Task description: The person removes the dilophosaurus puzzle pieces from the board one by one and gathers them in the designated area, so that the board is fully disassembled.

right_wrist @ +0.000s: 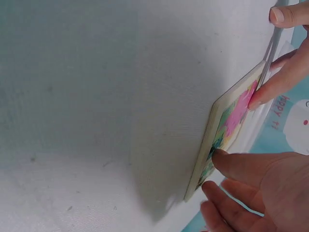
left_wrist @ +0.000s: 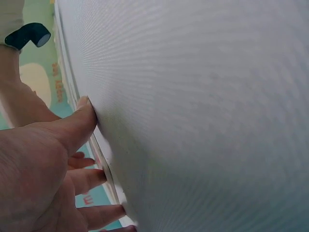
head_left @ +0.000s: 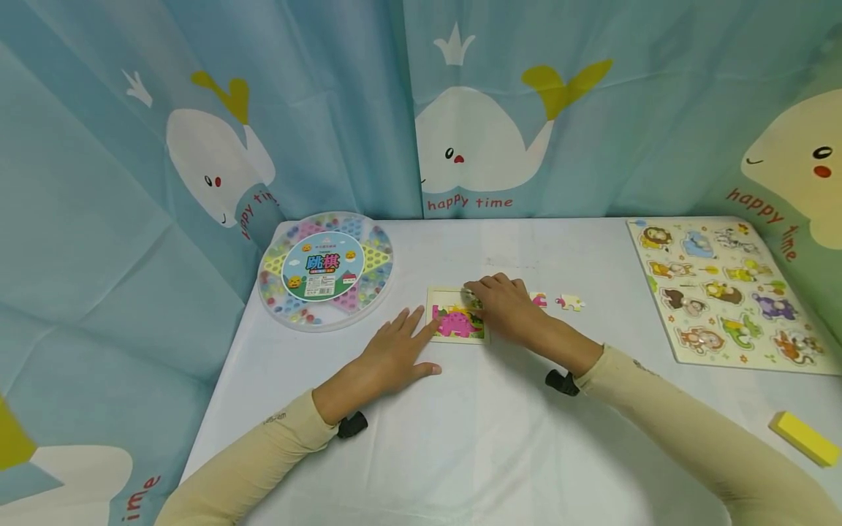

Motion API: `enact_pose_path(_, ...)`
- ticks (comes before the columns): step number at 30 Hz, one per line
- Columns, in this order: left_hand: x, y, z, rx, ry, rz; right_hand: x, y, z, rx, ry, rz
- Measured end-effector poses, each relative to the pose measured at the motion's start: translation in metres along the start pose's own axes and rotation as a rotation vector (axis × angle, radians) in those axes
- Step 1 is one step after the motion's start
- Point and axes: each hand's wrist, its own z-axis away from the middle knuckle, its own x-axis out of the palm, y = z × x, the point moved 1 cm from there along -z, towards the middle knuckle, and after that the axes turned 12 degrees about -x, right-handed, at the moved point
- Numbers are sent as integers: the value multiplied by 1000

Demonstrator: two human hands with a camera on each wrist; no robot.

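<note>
A small wooden jigsaw board (head_left: 458, 340) with a pink dinosaur picture (head_left: 458, 321) lies flat on the white table. My left hand (head_left: 393, 356) is spread at its left side, palm down, and one straight finger rests on the picture's left edge. Over the upper right of the board bends my right hand (head_left: 509, 310). Its thumb (right_wrist: 231, 163) and fingers pinch a greenish puzzle piece (head_left: 471, 298) at the board, mostly hidden by the fingertips. Two loose puzzle pieces lie to the right, one (head_left: 571, 302) in full view, the other (head_left: 539, 299) partly behind the right hand.
A round Chinese checkers box (head_left: 329, 321) sits at the table's back left. On the right lies a large animal peg board (head_left: 713, 292), with a yellow block (head_left: 804, 438) nearer the front. Blue curtains (head_left: 368, 146) with whales hang behind the table.
</note>
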Motion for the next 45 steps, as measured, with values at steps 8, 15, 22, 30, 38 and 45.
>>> enact_pose_path(8,0,1,1,14,15,-7,-1,-5,3,-35,20,43)
enact_pose_path(15,-1,1,1,4,7,-3,-1,-7,1,-54,9,67)
enact_pose_path(22,0,1,1,7,9,2,-4,-5,-3,-46,-31,60)
enact_pose_path(30,0,0,2,10,8,4,-11,-7,-10,-17,-146,53)
enact_pose_path(38,2,0,0,8,14,-13,-12,-5,-10,-21,-163,41)
enact_pose_path(45,2,-1,0,5,16,-20,-11,-3,-9,-10,-140,11)
